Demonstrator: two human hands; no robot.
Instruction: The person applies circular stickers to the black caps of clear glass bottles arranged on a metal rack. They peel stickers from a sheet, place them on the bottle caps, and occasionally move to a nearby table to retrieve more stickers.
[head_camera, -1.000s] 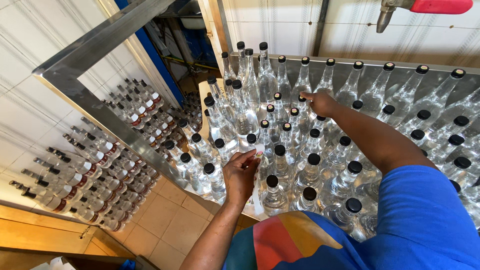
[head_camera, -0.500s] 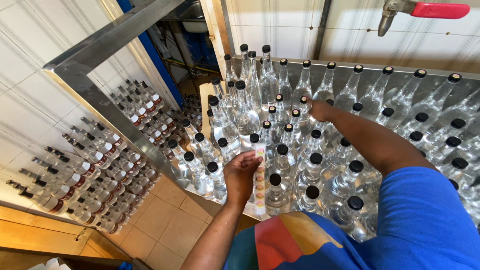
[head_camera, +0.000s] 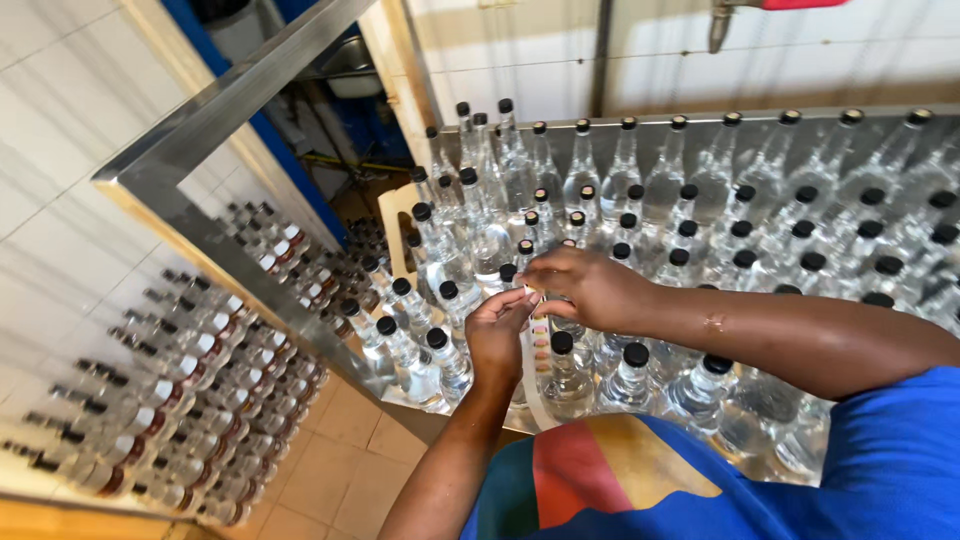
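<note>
My left hand (head_camera: 497, 335) pinches the top of a white backing strip (head_camera: 541, 345) that carries small coloured stickers and hangs down over the table's front edge. My right hand (head_camera: 590, 285) has come beside it, and its fingertips pinch the same top end of the strip. Both hands hover just above clear bottles with black caps (head_camera: 690, 230), which stand packed in rows on a metal table (head_camera: 230, 95). The bottle right under my hands (head_camera: 562, 365) is partly hidden by the strip.
Below the table on the left, many more capped bottles with reddish labels (head_camera: 200, 370) stand on a tiled floor (head_camera: 340, 450). A cream plastic chair back (head_camera: 395, 215) shows past the table's corner. A pipe with a red handle (head_camera: 790, 5) hangs at the back wall.
My right hand has pulled back from the far bottles and joined my left hand at the strip. The left hand has risen a little.
</note>
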